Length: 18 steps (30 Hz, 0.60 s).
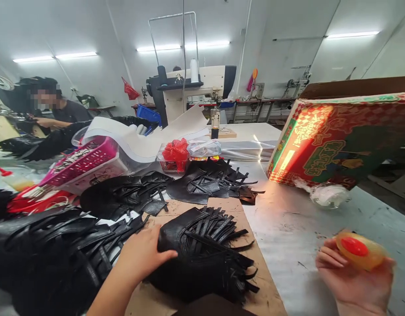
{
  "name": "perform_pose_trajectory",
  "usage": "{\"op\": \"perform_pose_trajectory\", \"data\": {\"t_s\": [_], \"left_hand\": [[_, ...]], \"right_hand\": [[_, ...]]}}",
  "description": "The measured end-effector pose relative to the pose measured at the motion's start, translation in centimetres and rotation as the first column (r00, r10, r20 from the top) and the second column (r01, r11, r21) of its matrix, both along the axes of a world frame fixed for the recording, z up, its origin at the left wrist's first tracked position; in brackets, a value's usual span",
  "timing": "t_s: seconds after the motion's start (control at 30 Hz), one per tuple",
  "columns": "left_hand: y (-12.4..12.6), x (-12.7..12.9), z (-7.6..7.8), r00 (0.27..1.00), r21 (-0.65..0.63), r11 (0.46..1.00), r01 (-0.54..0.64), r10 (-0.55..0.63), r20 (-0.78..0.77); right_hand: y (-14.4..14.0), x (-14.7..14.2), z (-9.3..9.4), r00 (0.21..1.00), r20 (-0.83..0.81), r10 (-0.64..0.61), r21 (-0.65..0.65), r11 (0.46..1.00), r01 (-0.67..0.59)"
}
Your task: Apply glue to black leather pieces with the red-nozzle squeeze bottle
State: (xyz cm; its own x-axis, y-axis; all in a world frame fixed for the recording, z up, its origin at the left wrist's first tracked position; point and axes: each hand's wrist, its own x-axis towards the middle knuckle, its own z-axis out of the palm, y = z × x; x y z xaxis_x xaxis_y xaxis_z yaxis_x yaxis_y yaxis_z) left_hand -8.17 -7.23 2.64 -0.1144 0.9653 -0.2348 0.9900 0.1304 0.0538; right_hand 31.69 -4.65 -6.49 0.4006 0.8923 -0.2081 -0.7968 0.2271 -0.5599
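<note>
My left hand (146, 251) rests at the left edge of a stack of black leather strappy pieces (202, 259), its thumb spread out over the leather. The other fingers point forward along the stack's edge and do not seem to grip it. The stack lies on a brown cardboard sheet (266, 289). Off to the right, above the table, my right hand (357, 281) is closed around a translucent yellowish squeeze bottle (370, 252) with a red end facing me. More black cut pieces (123, 197) lie beyond the stack, and a large heap of them (51, 259) is at the left.
A red printed carton (334, 140) stands at the right, a crumpled plastic bag (330, 195) by it. Behind are a sewing machine (196, 87), a red bag (175, 150) and a pink basket (87, 160). Another red-tipped bottle (16, 180) and a co-worker (74, 114) are at left.
</note>
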Motion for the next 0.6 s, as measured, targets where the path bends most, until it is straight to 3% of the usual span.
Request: {"op": "perform_pose_trajectory", "data": {"t_s": [0.1,0.17,0.23,0.3,0.37,0.43,0.47,0.53,0.6], "left_hand": [[-1.8,-0.7,-1.3,0.998,0.014,0.998,-0.064,0.064,0.021],[-2.3,-0.8,-2.2,0.989,0.148,0.984,-0.102,0.084,0.125],[-2.4,-1.1,-2.5,0.939,0.285,0.936,-0.207,0.108,0.327],[-2.3,-1.5,-2.0,0.773,0.259,0.903,-0.342,0.114,0.625],[-1.8,-2.2,-0.8,0.481,0.089,0.906,-0.415,0.136,0.866],[-0.7,-2.8,1.0,0.205,-0.052,0.901,-0.432,0.154,0.967],[0.0,-3.1,1.9,0.106,-0.083,0.892,-0.444,0.144,0.984],[1.9,-3.4,3.6,-0.029,-0.093,0.877,-0.472,0.090,0.996],[4.2,-3.6,4.7,-0.113,-0.082,0.870,-0.487,0.031,0.993]], "right_hand": [[-0.8,-0.2,-0.6,0.995,-0.099,-0.026,-0.086,0.996,0.018],[-0.7,-0.5,-1.2,0.992,-0.125,-0.009,-0.112,0.994,-0.005],[-0.1,-0.6,-2.0,0.991,-0.132,0.027,-0.096,0.995,-0.040],[0.5,-0.8,-2.8,0.988,-0.134,0.074,-0.059,0.995,-0.083],[0.9,-1.0,-3.4,0.984,-0.145,0.103,-0.035,0.993,-0.109],[1.1,-1.3,-3.9,0.979,-0.171,0.108,-0.043,0.992,-0.117],[1.1,-1.5,-4.0,0.977,-0.188,0.104,-0.054,0.992,-0.116],[1.2,-1.8,-4.0,0.972,-0.220,0.088,-0.074,0.992,-0.107],[1.2,-2.1,-3.9,0.968,-0.238,0.081,-0.080,0.992,-0.103]]}}
